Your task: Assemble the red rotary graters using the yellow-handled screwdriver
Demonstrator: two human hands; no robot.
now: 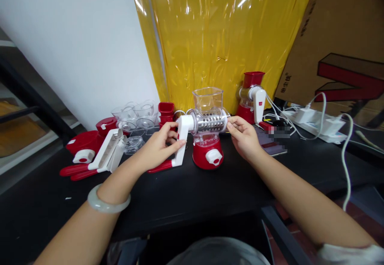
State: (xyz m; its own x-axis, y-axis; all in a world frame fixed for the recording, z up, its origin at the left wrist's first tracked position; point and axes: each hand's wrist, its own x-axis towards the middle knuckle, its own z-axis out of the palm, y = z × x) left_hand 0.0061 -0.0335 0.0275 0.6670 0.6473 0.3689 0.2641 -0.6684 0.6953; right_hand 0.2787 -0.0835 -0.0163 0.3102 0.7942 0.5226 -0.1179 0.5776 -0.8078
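Observation:
A rotary grater [208, 153] with a red base, a white knob and a clear hopper stands upright on the black table. Its metal drum [210, 121], dotted with holes, lies sideways in front of the clear housing. My left hand [163, 143] grips the white crank handle [181, 141], whose red grip points down and left. At the drum's right end, my right hand [243, 133] pinches its white rim with thumb and fingers. Whether the drum sits fully inside the housing I cannot tell.
Left are loose crank handles [103, 153], red bases [85, 143], clear hoppers [136, 113] and red pushers [166, 111]. Behind right stands another grater [252, 97]. A phone-like slab [271, 143] and a power strip with cables [315, 123] lie right.

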